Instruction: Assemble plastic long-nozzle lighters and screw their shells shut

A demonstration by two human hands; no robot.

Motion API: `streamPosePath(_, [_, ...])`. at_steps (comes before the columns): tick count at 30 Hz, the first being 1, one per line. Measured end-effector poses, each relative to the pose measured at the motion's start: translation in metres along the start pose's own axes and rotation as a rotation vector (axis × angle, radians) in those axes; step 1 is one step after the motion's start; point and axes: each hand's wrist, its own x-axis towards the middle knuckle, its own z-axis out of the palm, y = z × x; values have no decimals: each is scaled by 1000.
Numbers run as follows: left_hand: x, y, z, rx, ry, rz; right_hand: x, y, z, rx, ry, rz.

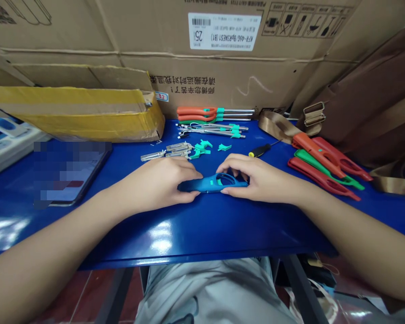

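Note:
A blue plastic lighter casing with an oval opening lies level just above or on the blue table, held from both ends. My left hand pinches its left end between thumb and fingers. Around its right end, beside the opening, the thumb and curled fingers of my right hand are closed. Small teal pieces show inside the casing. Just beyond my hands are loose teal triggers, a single teal trigger and several clear-and-metal inner parts.
Orange lighters with metal tubes lie at the back, with metal tube assemblies before them. A screwdriver rests right of centre. Red, orange and green casings are at right. A phone and a cardboard box stand left.

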Motion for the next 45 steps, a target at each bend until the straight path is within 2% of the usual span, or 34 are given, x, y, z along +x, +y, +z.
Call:
streamPosePath(13, [-3,1,4,124,-59,-75,1,5,3,-17,-28,23])
streamPosePath(25, [-3,2,5,172,-84,-69,-1,7,5,-76,-42,4])
streamPosePath(35, [-2,16,17,358,-49,-30,-3,-2,6,-434,-92,-94])
streamPosePath(45, [-1,10,21,299,50,18,-4,2,4,-335,-104,-116])
